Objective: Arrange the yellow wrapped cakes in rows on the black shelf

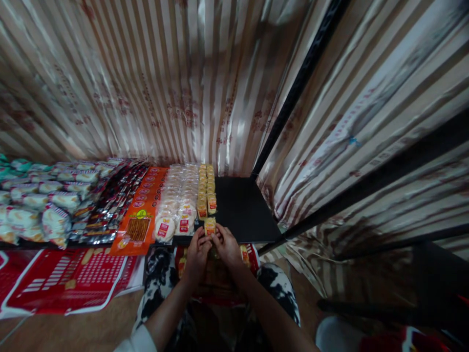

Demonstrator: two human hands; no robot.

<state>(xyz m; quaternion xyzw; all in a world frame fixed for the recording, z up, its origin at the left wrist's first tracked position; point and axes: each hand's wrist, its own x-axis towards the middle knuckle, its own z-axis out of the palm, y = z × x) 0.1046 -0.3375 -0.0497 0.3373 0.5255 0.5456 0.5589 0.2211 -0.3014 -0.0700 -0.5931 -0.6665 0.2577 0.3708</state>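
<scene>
A pale sleeve (pixel 139 341) and patterned trousers (pixel 280 288) are seen nearest, with one red bag (pixel 253 255) between the knees, below the hands; yellow packs are glimpsed in it, their number hidden. Ahead of it, one pack (pixel 210 226) is gripped near the front edge of the shelf (pixel 242 210) by the fingertips of both the left hand (pixel 197 252) and the right hand (pixel 226 248), neither clearly nearer. Its long axis seems to be pointed away from the body, its near end being partly covered. Straight beyond the hands, just apart, the right one of two yellow columns (pixel 211 203) is lined up with it; the packs in each cannot be counted surely. Left of the hands, two cracker columns (pixel 184 224), one orange bag (pixel 137 215), and many dark packets (pixel 106 210) and white packets (pixel 60 199) are laid. Farthest, a striped curtain (pixel 164 73) is hung.
</scene>
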